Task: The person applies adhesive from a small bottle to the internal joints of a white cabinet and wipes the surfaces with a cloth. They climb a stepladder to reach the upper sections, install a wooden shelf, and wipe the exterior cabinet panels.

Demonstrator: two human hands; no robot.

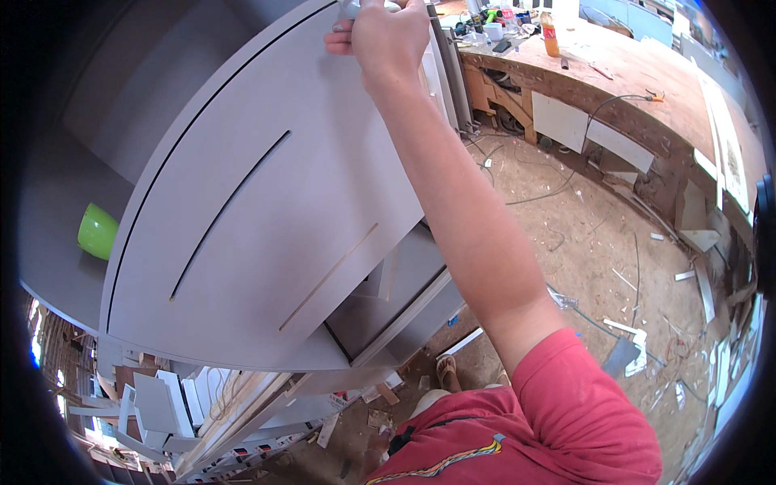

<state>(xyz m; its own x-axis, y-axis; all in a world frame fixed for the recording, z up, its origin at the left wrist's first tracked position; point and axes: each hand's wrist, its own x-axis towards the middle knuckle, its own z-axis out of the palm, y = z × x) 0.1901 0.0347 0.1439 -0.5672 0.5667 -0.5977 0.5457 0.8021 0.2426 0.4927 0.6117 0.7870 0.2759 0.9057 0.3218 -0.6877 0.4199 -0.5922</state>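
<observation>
Panel (267,202), a large grey board with two long thin slots cut in it, fills the centre and left of the frame, tilted, with its top edge at the upper middle. One hand (388,36) is clamped over that top edge at the upper centre: the fingers curl over the rim and grip it, fingertips showing on the near face at the left of the hand. Whether this is the left or right hand I cannot tell; the bare forearm runs down to a red sleeve (582,404) at the lower right. No second hand shows.

A green cup (97,230) sits on a grey surface at the left, just beside the panel's edge. More grey boards (396,299) lie below the panel. A wooden workbench (630,73) with a bottle (550,32) stands at the upper right, above a dusty floor (582,234) littered with offcuts and cables. A sandalled foot (447,370) shows at the bottom centre.
</observation>
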